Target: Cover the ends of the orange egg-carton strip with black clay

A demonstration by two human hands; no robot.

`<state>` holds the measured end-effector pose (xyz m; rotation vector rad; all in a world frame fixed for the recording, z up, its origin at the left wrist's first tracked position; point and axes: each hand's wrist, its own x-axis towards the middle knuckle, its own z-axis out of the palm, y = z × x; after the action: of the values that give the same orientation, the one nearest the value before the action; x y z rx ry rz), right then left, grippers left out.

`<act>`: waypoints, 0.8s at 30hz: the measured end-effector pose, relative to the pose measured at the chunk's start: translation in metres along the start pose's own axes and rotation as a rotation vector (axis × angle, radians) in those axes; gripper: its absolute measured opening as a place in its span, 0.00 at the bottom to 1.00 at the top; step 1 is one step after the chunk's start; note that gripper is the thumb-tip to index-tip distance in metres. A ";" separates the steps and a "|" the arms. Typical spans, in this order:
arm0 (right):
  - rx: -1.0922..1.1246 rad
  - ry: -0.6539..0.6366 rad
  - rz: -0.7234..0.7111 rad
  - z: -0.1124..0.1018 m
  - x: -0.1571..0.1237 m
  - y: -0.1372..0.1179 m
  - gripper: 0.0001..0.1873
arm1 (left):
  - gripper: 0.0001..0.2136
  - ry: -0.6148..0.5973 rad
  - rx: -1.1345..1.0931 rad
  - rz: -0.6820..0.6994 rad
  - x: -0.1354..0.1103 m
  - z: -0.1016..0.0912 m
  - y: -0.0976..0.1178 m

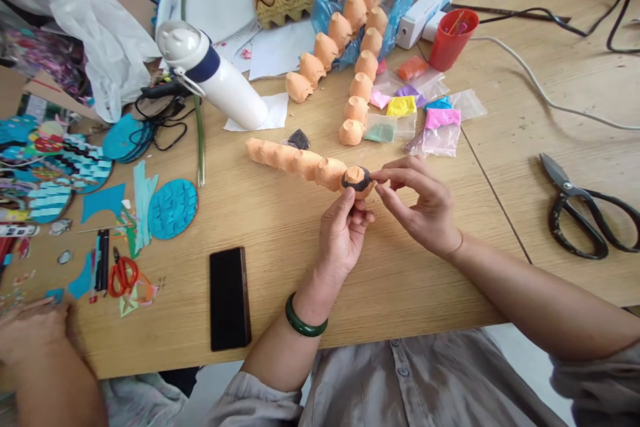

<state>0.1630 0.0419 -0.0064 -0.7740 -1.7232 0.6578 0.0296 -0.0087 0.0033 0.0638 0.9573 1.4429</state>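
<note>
My left hand (344, 230), with a green bangle on its wrist, grips from below the end cup of an orange egg-carton strip (295, 160) lying on the wooden table (280, 227). A ring of black clay (356, 180) sits on that end cup. My right hand (417, 203) pinches the black clay at its right side with thumb and fingertips. A small lump of black clay (299, 139) lies just behind the strip.
Two more rows of orange cups (357, 67) and bags of coloured clay (415, 113) lie behind. Black scissors (585, 213) at right, a phone (229, 297) and red scissors (123, 275) at left, a white bottle (215, 77), a red cup (450, 37). Another person's hand (30, 333) at bottom left.
</note>
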 end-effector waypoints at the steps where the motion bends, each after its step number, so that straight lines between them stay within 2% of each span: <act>1: -0.009 -0.011 -0.021 0.001 -0.001 0.001 0.08 | 0.08 -0.013 0.000 0.003 0.000 0.000 0.000; 4: -0.036 -0.031 -0.067 0.002 -0.002 0.004 0.09 | 0.09 -0.047 0.011 0.011 0.000 -0.002 -0.002; 7: -0.097 0.006 -0.128 0.003 -0.002 0.008 0.09 | 0.09 -0.040 0.044 0.001 0.000 -0.003 -0.003; 11: -0.213 0.056 -0.277 0.004 -0.001 0.011 0.08 | 0.10 -0.036 0.070 -0.004 -0.001 -0.002 -0.004; 13: -0.225 0.062 -0.297 0.004 -0.001 0.009 0.08 | 0.11 -0.055 0.070 0.011 -0.001 -0.002 -0.004; 17: -0.120 -0.031 -0.295 0.003 -0.001 0.002 0.07 | 0.14 -0.079 0.041 0.030 0.000 -0.003 -0.003; 20: -0.023 -0.039 -0.247 0.000 0.001 -0.002 0.07 | 0.13 -0.061 0.005 0.010 -0.001 -0.003 0.000; 24: 0.055 0.044 -0.002 -0.005 0.001 -0.002 0.05 | 0.10 -0.029 0.000 -0.012 -0.003 0.000 0.004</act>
<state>0.1671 0.0409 -0.0030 -0.7436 -1.6592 0.6792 0.0264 -0.0109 0.0074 0.0793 0.9325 1.4273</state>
